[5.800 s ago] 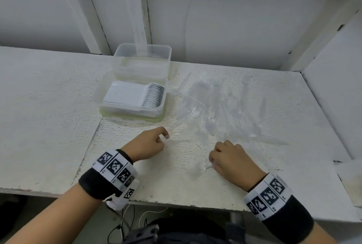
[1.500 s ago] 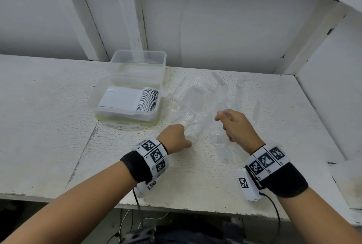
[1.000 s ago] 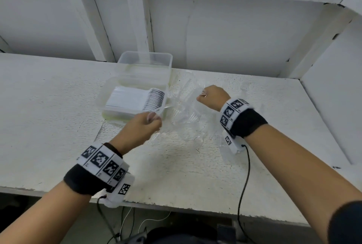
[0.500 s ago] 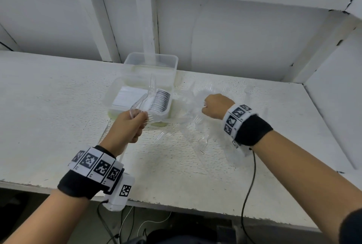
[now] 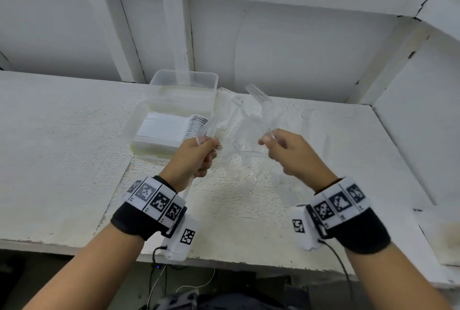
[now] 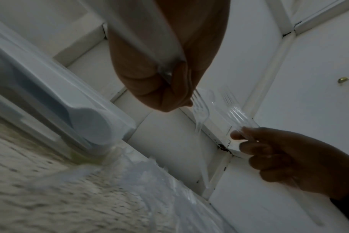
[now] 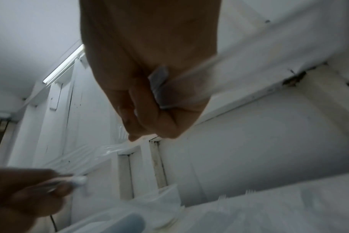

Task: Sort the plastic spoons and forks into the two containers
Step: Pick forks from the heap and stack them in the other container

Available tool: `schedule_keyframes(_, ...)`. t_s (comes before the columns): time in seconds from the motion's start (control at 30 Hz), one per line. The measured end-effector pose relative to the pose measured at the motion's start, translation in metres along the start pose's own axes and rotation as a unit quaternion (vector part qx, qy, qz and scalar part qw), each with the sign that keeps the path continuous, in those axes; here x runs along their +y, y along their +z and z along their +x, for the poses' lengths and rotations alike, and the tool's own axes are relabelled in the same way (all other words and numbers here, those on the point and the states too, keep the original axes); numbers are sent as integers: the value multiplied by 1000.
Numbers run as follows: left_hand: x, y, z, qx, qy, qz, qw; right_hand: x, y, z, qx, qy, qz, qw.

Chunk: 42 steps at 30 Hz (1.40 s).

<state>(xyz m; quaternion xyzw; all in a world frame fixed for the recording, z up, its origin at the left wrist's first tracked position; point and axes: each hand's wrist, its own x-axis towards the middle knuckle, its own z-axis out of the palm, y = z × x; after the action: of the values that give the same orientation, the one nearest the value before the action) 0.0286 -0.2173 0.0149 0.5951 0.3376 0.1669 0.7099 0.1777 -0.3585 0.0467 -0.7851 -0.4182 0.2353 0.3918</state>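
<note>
Both hands are raised above the white table [image 5: 62, 160]. My left hand [image 5: 207, 144] grips a small bundle of clear plastic forks [image 5: 211, 127], seen closer in the left wrist view as forks [image 6: 199, 108] sticking out past the fingers. My right hand [image 5: 268, 139] pinches more clear forks [image 5: 258, 100], tines pointing up and away. Loose clear cutlery [image 5: 251, 170] lies on the table beneath and between the hands. The near clear container [image 5: 139, 123] holds a stacked row of white spoons [image 5: 169, 130]. Behind it stands a second clear container [image 5: 184, 80].
A white wall with upright beams [image 5: 176, 36] runs close behind the containers. A side wall [image 5: 423, 123] bounds the table on the right. The table's front edge [image 5: 224, 262] lies near the wrists, with cables hanging below.
Both hands have lifted off the table and come closer together. The right hand has drawn back toward me with its forks, and the left keeps its bundle beside the spoon container.
</note>
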Motion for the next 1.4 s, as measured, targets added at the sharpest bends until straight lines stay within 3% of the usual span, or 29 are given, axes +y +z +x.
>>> schedule_keyframes(0.1, 2, 13, 0, -24, -8, -24, 999, 7, 21, -4, 16, 13, 34, 999)
schedule_keyframes(0.4, -3, 23, -3, -72, -50, -44, 995, 14, 33, -14, 27, -26, -12, 999)
schedule_keyframes(0.6, -6, 25, -4, -80, -54, -26, 995, 12, 41, -17, -20, 24, 121, 992)
schedule_keyframes(0.83, -15, 23, -4, -75, -38, -27, 996, 13, 31, -13, 82, 102, 363, 923)
schedule_keyframes(1.13, -19, 30, -6, -141, -24, -5, 990, 10, 33, 7, 191, 135, 408, 883)
schedule_keyframes(1.3, -23, 31, -6, -136, -17, 40, 990, 5, 36, 9, 180, 137, 461, 858)
schedule_keyframes(1.4, -22, 34, -4, -104, -20, 48, 993, 3, 40, 7, 169, 136, 456, 863)
